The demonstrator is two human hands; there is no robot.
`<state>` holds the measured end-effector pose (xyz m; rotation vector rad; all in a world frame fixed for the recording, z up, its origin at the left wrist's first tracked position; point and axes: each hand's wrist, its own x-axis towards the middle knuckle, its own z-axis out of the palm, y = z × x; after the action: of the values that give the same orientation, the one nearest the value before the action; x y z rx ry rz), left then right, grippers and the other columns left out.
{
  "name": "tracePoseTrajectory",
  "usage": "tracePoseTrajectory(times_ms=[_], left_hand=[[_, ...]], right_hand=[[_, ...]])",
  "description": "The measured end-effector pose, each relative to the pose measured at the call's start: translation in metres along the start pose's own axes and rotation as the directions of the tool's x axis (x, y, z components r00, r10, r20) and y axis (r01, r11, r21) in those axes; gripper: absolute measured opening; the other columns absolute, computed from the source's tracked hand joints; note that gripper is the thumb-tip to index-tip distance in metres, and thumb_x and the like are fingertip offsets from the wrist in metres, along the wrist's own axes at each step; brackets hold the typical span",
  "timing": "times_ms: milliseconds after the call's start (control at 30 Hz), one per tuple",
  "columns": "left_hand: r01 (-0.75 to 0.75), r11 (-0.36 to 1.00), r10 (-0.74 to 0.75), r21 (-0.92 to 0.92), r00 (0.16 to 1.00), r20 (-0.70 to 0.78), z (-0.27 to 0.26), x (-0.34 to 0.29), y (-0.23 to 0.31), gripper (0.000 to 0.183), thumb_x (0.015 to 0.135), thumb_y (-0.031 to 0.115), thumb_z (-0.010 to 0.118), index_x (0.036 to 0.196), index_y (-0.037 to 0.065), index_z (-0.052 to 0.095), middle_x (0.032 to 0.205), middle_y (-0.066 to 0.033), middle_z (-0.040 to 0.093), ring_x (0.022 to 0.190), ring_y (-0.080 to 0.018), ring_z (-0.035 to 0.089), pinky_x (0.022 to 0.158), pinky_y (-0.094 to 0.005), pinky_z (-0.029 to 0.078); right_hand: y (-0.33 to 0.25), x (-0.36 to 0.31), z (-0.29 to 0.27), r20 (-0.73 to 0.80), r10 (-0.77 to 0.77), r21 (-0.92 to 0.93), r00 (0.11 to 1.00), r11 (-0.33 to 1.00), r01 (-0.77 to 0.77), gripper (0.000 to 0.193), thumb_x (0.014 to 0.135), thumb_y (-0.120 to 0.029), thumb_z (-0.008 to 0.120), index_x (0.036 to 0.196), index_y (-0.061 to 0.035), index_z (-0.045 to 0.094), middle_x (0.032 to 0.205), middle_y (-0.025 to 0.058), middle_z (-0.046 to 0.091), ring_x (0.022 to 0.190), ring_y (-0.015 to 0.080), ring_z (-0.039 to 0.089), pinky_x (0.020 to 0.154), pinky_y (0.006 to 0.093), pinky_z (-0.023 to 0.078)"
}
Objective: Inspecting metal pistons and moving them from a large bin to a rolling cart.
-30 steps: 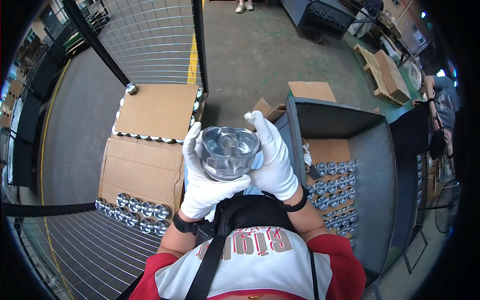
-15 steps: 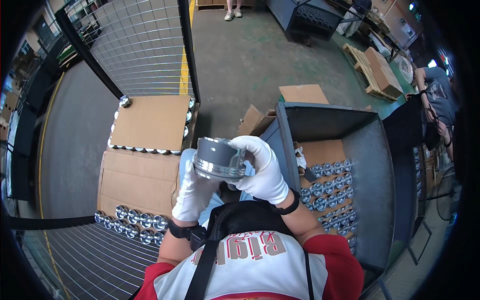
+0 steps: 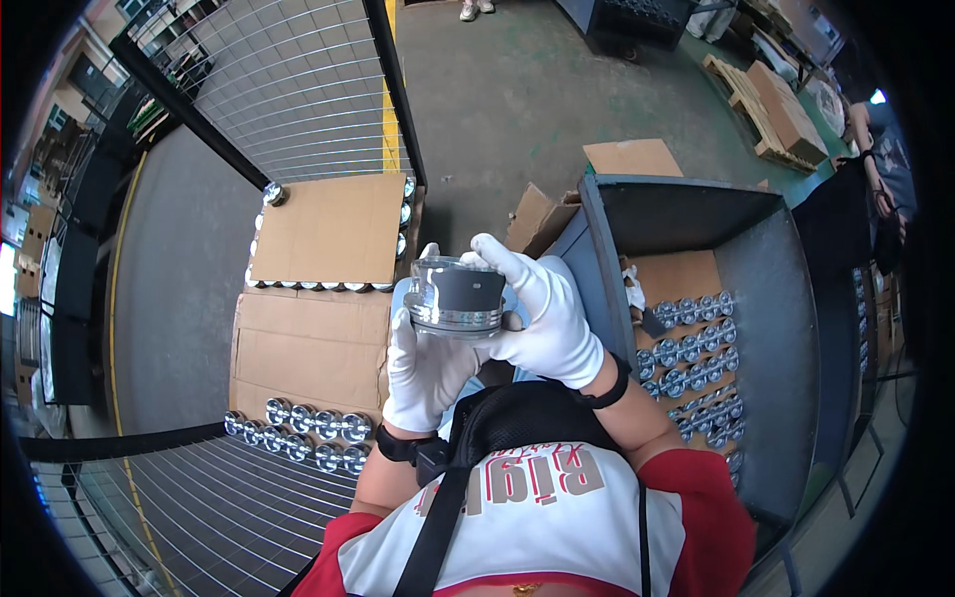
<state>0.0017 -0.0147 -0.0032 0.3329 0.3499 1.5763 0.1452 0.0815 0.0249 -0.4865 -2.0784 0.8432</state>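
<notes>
Between my two white-gloved hands, in front of my waist, is a metal engine piston point(image 3: 456, 300) with a dark grey patch on its skirt and shiny ring grooves along the lower edge. My left hand point(image 3: 426, 376) cups it from the left and below, one fingertip showing behind its upper rim. From the right, my right hand point(image 3: 553, 326) grips it, the thumb low at its side and the fingers near the top edge. On the left, shiny pistons point(image 3: 298, 430) stand in rows on a cardboard sheet point(image 3: 310, 343). More pistons point(image 3: 686, 353) line the inside of a grey metal bin point(image 3: 804, 328) to the right.
Another cardboard sheet point(image 3: 328, 231) covers a layer of pistons at the far left, with a single piston point(image 3: 275, 194) at its corner. Black wire mesh panels point(image 3: 298, 90) flank that stack. Beyond the bin are a wooden pallet point(image 3: 756, 114) and another person point(image 3: 880, 169).
The piston has turned in my hands, its dark patch now further right. My right fingers have shifted along its upper edge. The whole view has swung, moving the surroundings rightward and slightly up.
</notes>
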Motion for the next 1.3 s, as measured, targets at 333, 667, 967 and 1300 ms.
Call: tracePoseTrajectory(times_ms=[333,667,967,1300], left_hand=[[-0.309,0.849,0.363,0.429,0.931,-0.047,0.019,0.0,0.007,0.143,0.053,-0.005,0.092,0.16,0.03,0.004,0.146,-0.014,0.04,0.135,-0.0329,0.045,0.107,-0.0513,0.046],[-0.151,0.937,0.177,-0.316,0.983,0.056,0.011,-0.006,0.011,0.105,0.067,0.0,0.078,0.156,0.022,0.025,0.158,-0.0185,0.026,0.141,-0.0432,0.036,0.101,-0.0716,0.044],[-0.21,0.944,0.227,-0.256,0.973,0.039,0.006,-0.006,0.011,0.095,0.064,-0.004,0.079,0.148,0.014,0.04,0.157,-0.0169,0.03,0.139,-0.0359,0.041,0.112,-0.0521,0.044],[-0.172,0.966,0.168,-0.195,0.985,-0.039,0.016,-0.002,0.01,0.099,0.063,-0.01,0.077,0.149,0.014,0.035,0.157,-0.0135,0.032,0.142,-0.033,0.039,0.117,-0.0487,0.039]], right_hand=[[-0.001,-0.005,0.002,0.007,0.051,-0.007,0.999,0.999,-0.051,0.099,0.062,-0.008,0.08,0.15,0.0006,0.037,0.125,0.0193,0.064,0.11,0.034,0.065,0.096,0.0379,0.049],[-0.023,0.005,0.001,0.025,-0.246,-0.128,0.969,0.96,0.247,0.108,0.06,-0.041,0.094,0.146,-0.0023,0.042,0.126,0.0219,0.061,0.113,0.0408,0.062,0.095,0.0469,0.049],[-0.014,0.006,0.008,0.066,-0.231,-0.035,0.971,0.972,0.234,0.108,0.059,-0.032,0.095,0.147,-0.0026,0.04,0.125,0.0182,0.062,0.111,0.0374,0.062,0.094,0.0443,0.048],[-0.01,0.006,0.009,0.02,-0.168,-0.05,0.986,0.984,0.169,0.112,0.063,-0.028,0.095,0.153,-0.0018,0.033,0.127,0.0159,0.062,0.116,0.0337,0.062,0.1,0.0428,0.046]])
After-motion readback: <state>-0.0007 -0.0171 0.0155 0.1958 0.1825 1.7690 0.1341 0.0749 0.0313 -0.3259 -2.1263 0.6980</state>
